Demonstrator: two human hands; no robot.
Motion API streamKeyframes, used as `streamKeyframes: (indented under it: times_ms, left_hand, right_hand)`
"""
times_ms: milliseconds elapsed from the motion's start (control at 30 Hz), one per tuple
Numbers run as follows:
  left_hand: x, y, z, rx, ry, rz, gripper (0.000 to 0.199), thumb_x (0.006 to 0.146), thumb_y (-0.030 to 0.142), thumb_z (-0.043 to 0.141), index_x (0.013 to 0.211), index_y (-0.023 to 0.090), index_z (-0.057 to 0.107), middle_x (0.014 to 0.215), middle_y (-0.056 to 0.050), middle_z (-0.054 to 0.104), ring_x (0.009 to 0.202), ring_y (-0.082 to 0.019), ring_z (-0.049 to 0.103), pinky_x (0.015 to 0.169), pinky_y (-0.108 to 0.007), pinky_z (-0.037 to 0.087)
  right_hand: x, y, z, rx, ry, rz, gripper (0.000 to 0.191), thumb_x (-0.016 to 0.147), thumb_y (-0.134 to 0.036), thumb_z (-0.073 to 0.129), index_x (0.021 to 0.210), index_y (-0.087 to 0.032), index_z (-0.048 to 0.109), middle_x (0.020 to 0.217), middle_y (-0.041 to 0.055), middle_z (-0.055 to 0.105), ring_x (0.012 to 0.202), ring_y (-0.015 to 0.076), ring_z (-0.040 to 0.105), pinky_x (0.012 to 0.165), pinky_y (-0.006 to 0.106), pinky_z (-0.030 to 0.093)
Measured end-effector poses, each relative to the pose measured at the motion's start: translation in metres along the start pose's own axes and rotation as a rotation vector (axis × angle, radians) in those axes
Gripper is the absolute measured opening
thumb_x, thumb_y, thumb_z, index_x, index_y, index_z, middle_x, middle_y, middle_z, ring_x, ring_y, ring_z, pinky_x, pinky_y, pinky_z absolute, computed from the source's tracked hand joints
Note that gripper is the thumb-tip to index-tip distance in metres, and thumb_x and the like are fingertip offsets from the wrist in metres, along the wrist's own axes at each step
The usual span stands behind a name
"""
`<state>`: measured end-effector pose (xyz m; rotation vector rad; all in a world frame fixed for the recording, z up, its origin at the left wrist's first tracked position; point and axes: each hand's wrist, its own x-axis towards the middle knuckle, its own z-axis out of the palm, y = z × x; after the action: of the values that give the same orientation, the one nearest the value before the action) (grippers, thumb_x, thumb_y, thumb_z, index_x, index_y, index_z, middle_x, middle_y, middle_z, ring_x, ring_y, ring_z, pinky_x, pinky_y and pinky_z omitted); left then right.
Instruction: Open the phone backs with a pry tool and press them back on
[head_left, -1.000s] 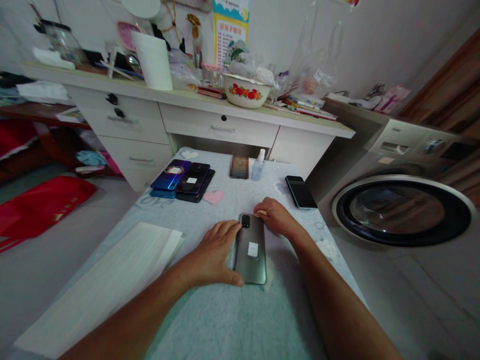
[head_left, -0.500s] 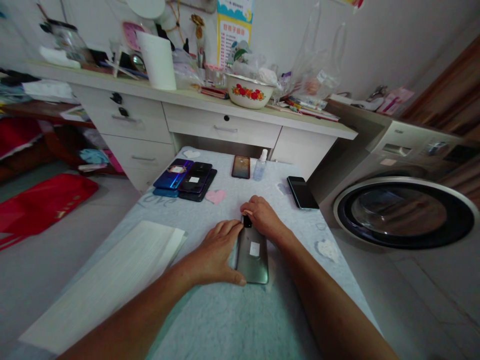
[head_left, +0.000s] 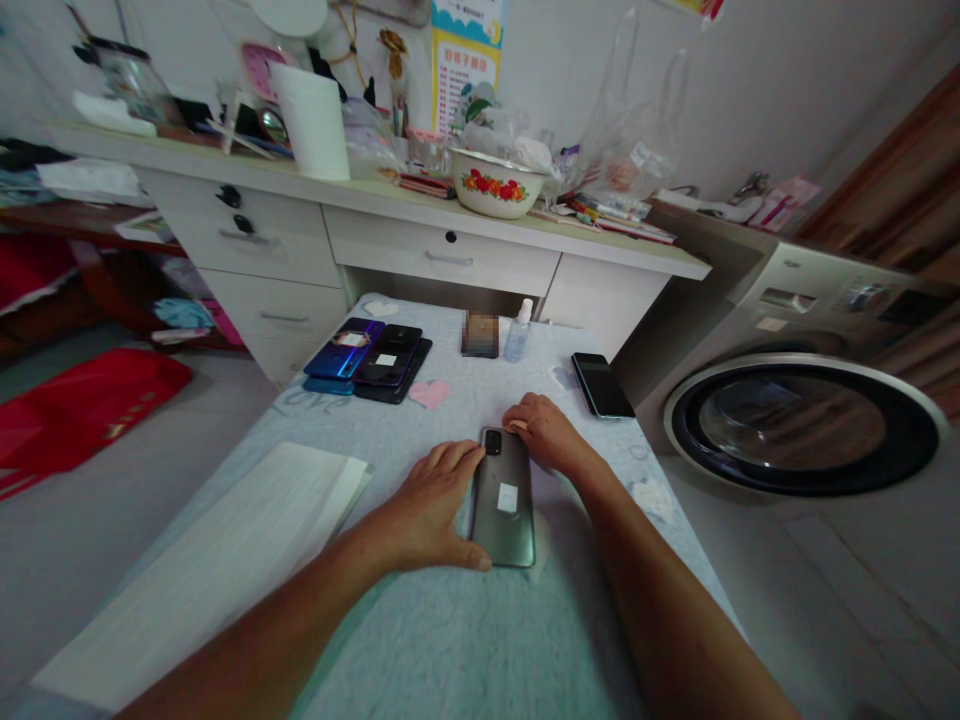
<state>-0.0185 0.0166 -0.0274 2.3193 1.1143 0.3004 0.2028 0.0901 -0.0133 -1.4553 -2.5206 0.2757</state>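
Observation:
A grey-green smartphone [head_left: 504,530] lies back up on the cloth-covered table, with a white sticker on its back and a black camera block near its top. My left hand [head_left: 431,510] holds it along the left side, fingertips at the upper edge and thumb by the lower left corner. At the phone's top right corner is my right hand [head_left: 546,435], its fingers closed on a small pale orange piece [head_left: 516,427]. Most of that piece is hidden by the fingers, so its kind cannot be made out.
Several stacked phones [head_left: 364,355] lie at the far left. A blurred-out phone or case [head_left: 480,335] and a clear spray bottle [head_left: 518,333] are at the back. Another black phone [head_left: 602,385] rests at right. White sheets [head_left: 217,570] lie front left; a washing machine [head_left: 810,300] stands right.
My right hand has slid right from the camera block to the phone's top right corner, uncovering the camera. My left hand stays on the phone's left edge.

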Motion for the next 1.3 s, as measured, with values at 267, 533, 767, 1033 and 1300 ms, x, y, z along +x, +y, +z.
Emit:
streamKeyframes:
  times_ms: [267,533,767,1033,1300]
  left_hand:
    - [0.0,0.004,-0.003,0.01,-0.022,-0.013,0.113,0.055,0.055,0.077,0.146,0.014,0.026,0.15,-0.018,0.029,0.138,-0.036,0.024,0.112,-0.049,0.025]
    - [-0.001,0.002,-0.003,-0.002,-0.019,-0.008,0.114,0.054,0.058,0.077,0.146,0.016,0.025,0.151,-0.017,0.028,0.138,-0.037,0.024,0.112,-0.05,0.025]
    - [0.0,0.0,0.0,-0.008,0.002,0.018,0.115,0.054,0.061,0.075,0.148,0.02,0.022,0.149,-0.016,0.031,0.137,-0.04,0.024,0.11,-0.054,0.026]
    - [0.0,0.001,-0.001,-0.008,-0.004,0.004,0.114,0.054,0.061,0.075,0.146,0.016,0.026,0.149,-0.017,0.031,0.136,-0.038,0.025,0.111,-0.051,0.027]
    - [0.0,-0.001,0.001,-0.026,0.037,0.019,0.113,0.051,0.059,0.077,0.145,0.022,0.025,0.146,-0.016,0.034,0.135,-0.04,0.029,0.108,-0.053,0.029]
  right_hand:
    - [-0.01,0.012,-0.014,0.052,-0.049,0.018,0.016,0.087,-0.012,0.056,0.082,-0.015,0.071,0.08,0.0055,0.062,0.08,0.0159,0.054,0.077,0.026,0.037]
    - [-0.011,0.013,-0.017,0.042,-0.058,0.028,0.019,0.085,-0.009,0.054,0.081,-0.015,0.071,0.078,0.0053,0.061,0.077,0.0155,0.054,0.074,0.025,0.037]
    - [-0.009,0.011,-0.01,-0.008,-0.047,0.037,0.022,0.088,-0.012,0.051,0.08,-0.016,0.07,0.08,0.0057,0.059,0.079,0.0161,0.052,0.076,0.026,0.036]
    - [-0.001,-0.007,0.0,-0.01,0.002,0.028,0.021,0.091,-0.015,0.049,0.088,-0.016,0.07,0.084,0.0069,0.059,0.083,0.0176,0.051,0.076,0.026,0.034]
    - [0.009,-0.023,0.014,-0.005,0.063,0.006,0.021,0.094,-0.021,0.05,0.092,-0.017,0.07,0.088,0.007,0.057,0.087,0.0185,0.048,0.079,0.027,0.034]
